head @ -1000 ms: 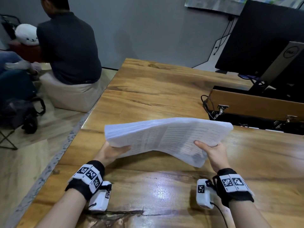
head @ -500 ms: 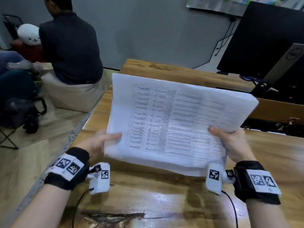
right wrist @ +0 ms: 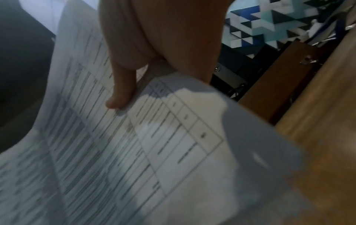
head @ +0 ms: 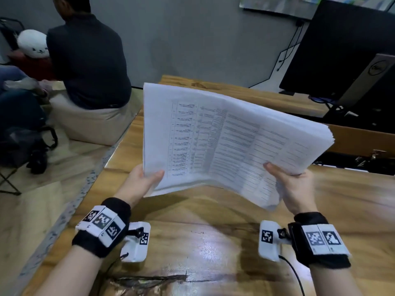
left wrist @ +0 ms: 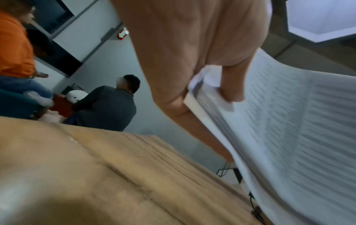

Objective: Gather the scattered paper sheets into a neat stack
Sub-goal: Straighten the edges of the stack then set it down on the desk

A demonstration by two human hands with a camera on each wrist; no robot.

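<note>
A thick bundle of printed paper sheets (head: 224,142) stands tilted up above the wooden table (head: 203,242), its printed tables facing me and its lower edge near the tabletop. My left hand (head: 141,180) grips the bundle's lower left edge, thumb on the front. My right hand (head: 292,184) grips the lower right edge, thumb on the front page. The left wrist view shows the left hand (left wrist: 202,85) pinching the sheets (left wrist: 289,129) at their edge. In the right wrist view the thumb of my right hand (right wrist: 123,91) presses on the printed page (right wrist: 134,152). The fingers behind the paper are hidden.
A black monitor (head: 346,52) on a silver stand sits at the table's far right, with a wooden box (head: 363,142) and cables before it. A person in a dark shirt (head: 89,60) sits on a beige seat left of the table. Floor lies beyond the table's left edge.
The bundle has swung from lying nearly flat above the table to standing up and facing me. Both hands rose with it and kept their grip on its edges.
</note>
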